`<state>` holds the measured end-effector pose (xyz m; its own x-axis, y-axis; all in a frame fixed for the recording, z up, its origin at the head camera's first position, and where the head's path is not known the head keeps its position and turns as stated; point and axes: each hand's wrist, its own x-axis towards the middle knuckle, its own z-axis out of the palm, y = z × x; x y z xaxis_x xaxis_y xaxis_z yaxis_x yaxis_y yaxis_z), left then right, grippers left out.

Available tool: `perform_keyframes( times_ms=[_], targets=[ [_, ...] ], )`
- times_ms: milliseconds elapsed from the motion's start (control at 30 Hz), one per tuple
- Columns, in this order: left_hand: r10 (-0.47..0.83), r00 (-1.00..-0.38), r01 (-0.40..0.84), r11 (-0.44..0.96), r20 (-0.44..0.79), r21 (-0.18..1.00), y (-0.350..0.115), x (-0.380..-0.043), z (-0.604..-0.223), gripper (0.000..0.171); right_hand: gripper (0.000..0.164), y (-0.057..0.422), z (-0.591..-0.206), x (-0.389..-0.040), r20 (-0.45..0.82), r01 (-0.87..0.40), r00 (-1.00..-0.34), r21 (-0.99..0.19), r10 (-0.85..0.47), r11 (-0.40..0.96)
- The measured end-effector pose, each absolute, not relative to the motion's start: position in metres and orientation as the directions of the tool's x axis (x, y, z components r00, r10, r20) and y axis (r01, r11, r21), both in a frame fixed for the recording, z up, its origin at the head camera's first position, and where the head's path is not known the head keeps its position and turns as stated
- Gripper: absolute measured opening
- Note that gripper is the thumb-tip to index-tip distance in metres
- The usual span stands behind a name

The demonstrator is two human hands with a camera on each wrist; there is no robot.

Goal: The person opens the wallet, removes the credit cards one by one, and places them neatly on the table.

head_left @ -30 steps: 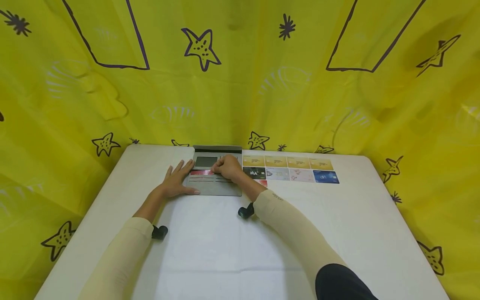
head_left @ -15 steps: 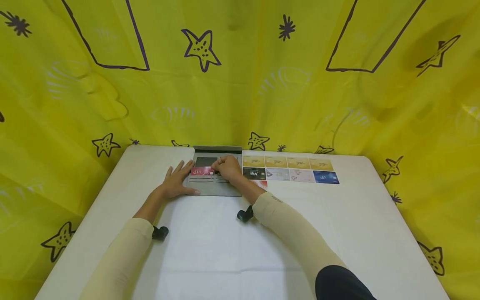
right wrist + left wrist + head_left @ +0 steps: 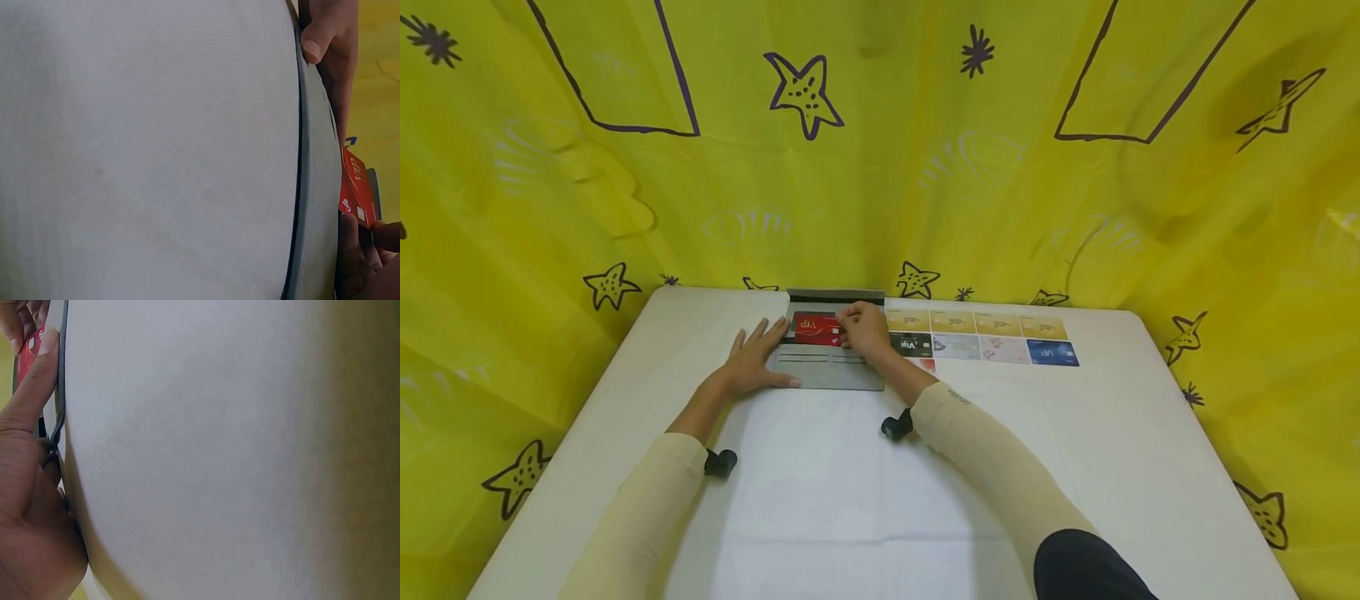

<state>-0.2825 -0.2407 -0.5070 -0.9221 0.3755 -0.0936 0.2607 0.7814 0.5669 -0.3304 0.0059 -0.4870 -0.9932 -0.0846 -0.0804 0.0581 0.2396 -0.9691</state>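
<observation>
A grey card wallet [image 3: 831, 379] lies unfolded at the far edge of the table. The left hand [image 3: 751, 364] rests on its left side with fingers spread, thumb at the near edge. Over the wallet's upper half, the right hand [image 3: 865, 332] pinches the right end of a red VIP card [image 3: 815, 328]. In the right wrist view the whole width of the red card [image 3: 357, 184] shows, with thumb and fingers at its chip end. Part of the red card [image 3: 26, 359] also appears behind the left thumb in the left wrist view.
Right of the wallet, gold cards [image 3: 952, 322] form a row. Below them lie a black card [image 3: 912, 343], two pale cards [image 3: 956, 347] and a blue card [image 3: 1052, 353]. Another red-and-white card [image 3: 925, 364] is partly hidden by the right forearm. A yellow curtain [image 3: 880, 208] hangs behind the table.
The red card has slid up from a wallet slot toward the far edge, pinched in the right hand, and more of its face shows. The left hand has stayed in place.
</observation>
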Motion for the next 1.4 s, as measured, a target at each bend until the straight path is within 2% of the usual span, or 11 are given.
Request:
perform_keyframes(
  times_ms=[367, 433, 633, 733, 1100, 1400],
  targets=[
    [0.364, -0.924, 0.247, 0.800, -0.115, 0.547, -0.240, -0.286, -0.506, 0.118, 0.009, 0.015, -0.488, -0.334, -0.061, 0.025, -0.990, -0.965, -0.131, 0.262],
    [0.362, -0.925, 0.246, 0.803, -0.116, 0.543, -0.240, -0.286, -0.505, 0.117, 0.016, 0.016, -0.489, -0.335, -0.055, 0.013, -0.987, -0.963, -0.148, 0.270],
    [0.366, -0.923, 0.250, 0.803, -0.116, 0.541, -0.239, -0.285, -0.503, 0.117, 0.049, 0.020, -0.491, -0.334, -0.066, 0.001, -0.984, -0.932, -0.166, 0.362],
    [0.364, -0.924, 0.247, 0.806, -0.120, 0.539, -0.240, -0.285, -0.503, 0.117, 0.056, 0.020, -0.491, -0.334, -0.081, 0.010, -0.982, -0.924, -0.171, 0.382],
    [0.368, -0.922, 0.251, 0.805, -0.122, 0.537, -0.241, -0.284, -0.506, 0.116, 0.059, 0.022, -0.489, -0.333, -0.114, 0.043, -0.978, -0.927, -0.172, 0.373],
    [0.365, -0.923, 0.250, 0.806, -0.118, 0.536, -0.240, -0.283, -0.504, 0.116, 0.057, 0.033, -0.486, -0.329, -0.053, -0.015, -0.980, -0.940, -0.191, 0.341]
  ],
)
